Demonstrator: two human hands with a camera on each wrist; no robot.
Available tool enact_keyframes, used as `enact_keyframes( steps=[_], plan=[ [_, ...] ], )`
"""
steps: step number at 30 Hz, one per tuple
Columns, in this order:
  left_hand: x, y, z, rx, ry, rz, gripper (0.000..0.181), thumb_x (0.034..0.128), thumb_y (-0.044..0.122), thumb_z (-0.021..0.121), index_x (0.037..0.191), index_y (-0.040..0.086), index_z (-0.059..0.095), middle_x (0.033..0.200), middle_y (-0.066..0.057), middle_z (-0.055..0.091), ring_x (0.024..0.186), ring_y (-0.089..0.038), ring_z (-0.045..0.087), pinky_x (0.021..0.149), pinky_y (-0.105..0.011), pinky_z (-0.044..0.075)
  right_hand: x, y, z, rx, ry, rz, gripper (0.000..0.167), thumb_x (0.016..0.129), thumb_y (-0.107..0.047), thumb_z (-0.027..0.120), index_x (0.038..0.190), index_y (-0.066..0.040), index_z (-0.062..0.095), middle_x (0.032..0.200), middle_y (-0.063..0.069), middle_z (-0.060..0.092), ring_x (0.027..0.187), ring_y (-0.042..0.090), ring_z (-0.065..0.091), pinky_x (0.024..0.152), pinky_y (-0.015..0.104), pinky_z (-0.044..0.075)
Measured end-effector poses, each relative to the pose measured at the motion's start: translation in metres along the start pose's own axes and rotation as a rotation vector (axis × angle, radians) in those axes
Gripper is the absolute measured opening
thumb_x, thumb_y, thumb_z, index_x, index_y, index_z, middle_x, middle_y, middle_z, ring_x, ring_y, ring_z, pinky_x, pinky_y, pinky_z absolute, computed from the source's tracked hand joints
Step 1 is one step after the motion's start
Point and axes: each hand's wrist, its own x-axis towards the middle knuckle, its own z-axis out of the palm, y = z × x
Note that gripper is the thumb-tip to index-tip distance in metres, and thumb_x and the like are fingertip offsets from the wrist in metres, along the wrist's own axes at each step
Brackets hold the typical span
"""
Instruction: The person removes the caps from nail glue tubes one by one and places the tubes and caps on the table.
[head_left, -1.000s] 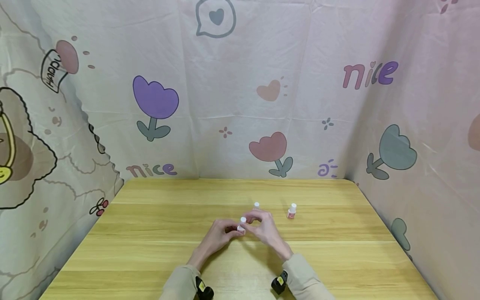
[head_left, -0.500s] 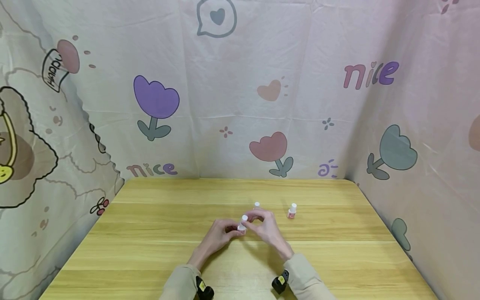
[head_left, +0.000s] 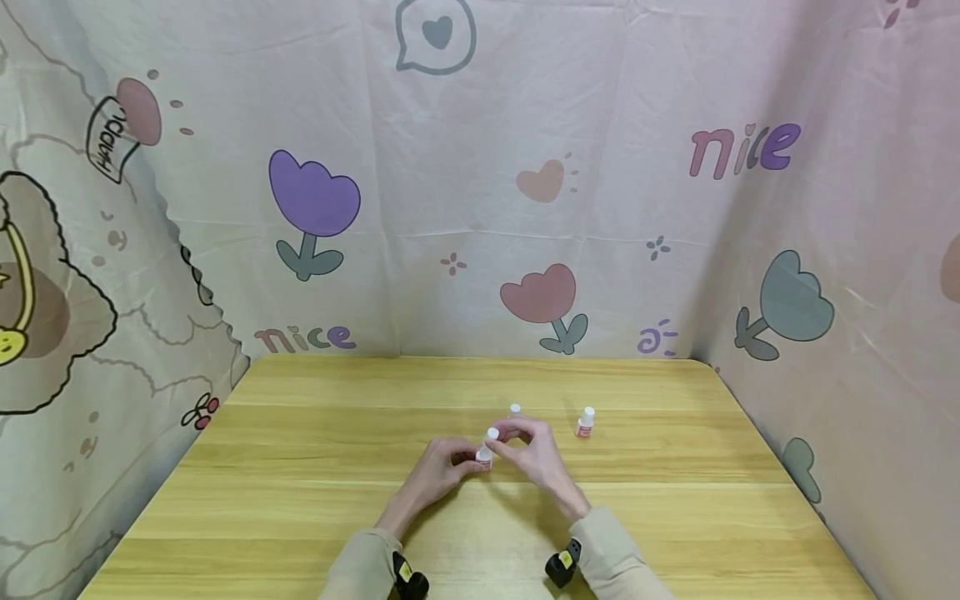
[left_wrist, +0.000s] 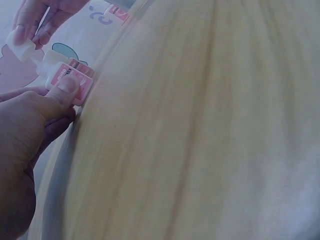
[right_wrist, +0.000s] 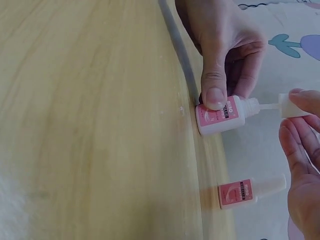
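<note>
Head view: pink-labelled bottle (head_left: 483,460) upright at the tabletop (head_left: 300,500); left hand (head_left: 441,465) pinches its body between thumb and fingers. Right hand (head_left: 536,452) grips the white cap (head_left: 492,434), raised just above that bottle's neck. Right wrist view: thin stem (right_wrist: 269,106) spans cap and neck. Beyond the pink-labelled bottle, second bottle (head_left: 514,410), mostly hidden by the right hand; farther right, third bottle (head_left: 585,423), upright, capped.

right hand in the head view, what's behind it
A bottle stands behind the right hand; its white cap shows, but the hand covers most of its body.
</note>
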Motion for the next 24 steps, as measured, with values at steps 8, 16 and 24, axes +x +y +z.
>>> enact_keyframes(
  steps=[8,16,24],
  plan=[
    [0.0,0.0006,0.0001,-0.014,0.005,0.005,0.011,0.0857,0.015,0.079,0.096,0.013,0.079,0.09,0.001,0.079,0.078,-0.001,0.066,0.071,-0.019,0.054,0.0002,0.0036,-0.0033,0.088,0.004,0.031,0.021,0.084,-0.003,0.079,0.103,0.003,0.073,0.097,0.024,0.073,0.079,-0.001,0.065,0.081,0.027,0.057],
    [-0.0002,0.0005,0.0004,-0.019,0.015,0.018,0.01,0.0855,0.014,0.079,0.096,0.013,0.079,0.09,0.002,0.078,0.078,-0.002,0.065,0.07,-0.019,0.054,0.0001,0.0045,-0.005,0.146,0.019,0.019,0.023,0.084,0.0,0.078,0.104,0.007,0.071,0.096,0.029,0.071,0.079,-0.001,0.065,0.081,0.024,0.057],
    [0.0002,-0.0007,0.0003,0.007,0.016,0.025,0.01,0.0849,0.015,0.08,0.094,0.014,0.079,0.09,0.003,0.078,0.078,0.001,0.064,0.072,-0.019,0.054,-0.0004,0.0065,-0.0059,0.209,0.045,0.013,0.024,0.083,0.004,0.077,0.104,0.011,0.069,0.095,0.033,0.07,0.079,-0.001,0.068,0.08,0.018,0.056]
  ],
)
